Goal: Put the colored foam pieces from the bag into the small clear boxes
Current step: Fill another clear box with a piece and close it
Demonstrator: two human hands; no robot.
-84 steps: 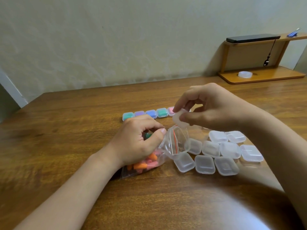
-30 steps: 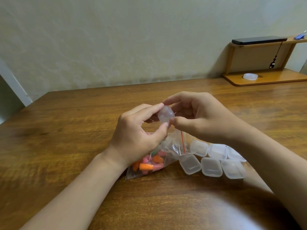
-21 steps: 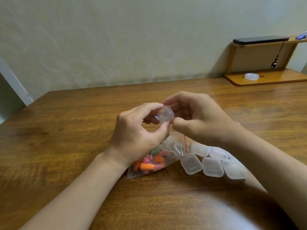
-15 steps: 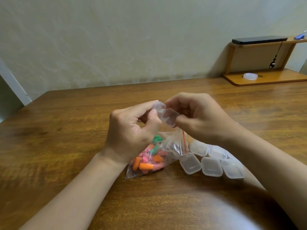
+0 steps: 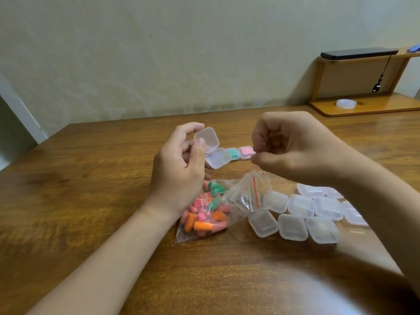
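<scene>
My left hand holds a small clear box above the table, its hinged lid flipped open and nothing inside. My right hand hovers just right of it with curled fingers, thumb and forefinger tips together, and I see nothing between them. Below both hands lies the clear zip bag, its mouth open toward the right. Pink, orange and green foam pieces fill its left end. Several closed empty boxes lie in a cluster to the bag's right.
Behind the hands on the wooden table stand a box with green foam and one with pink foam. A wooden shelf at the far right carries a tape roll and a black device.
Both hands held the closed box together; its lid has since swung open. My right hand has let go and drawn to the right, leaving the open box in my left hand.
</scene>
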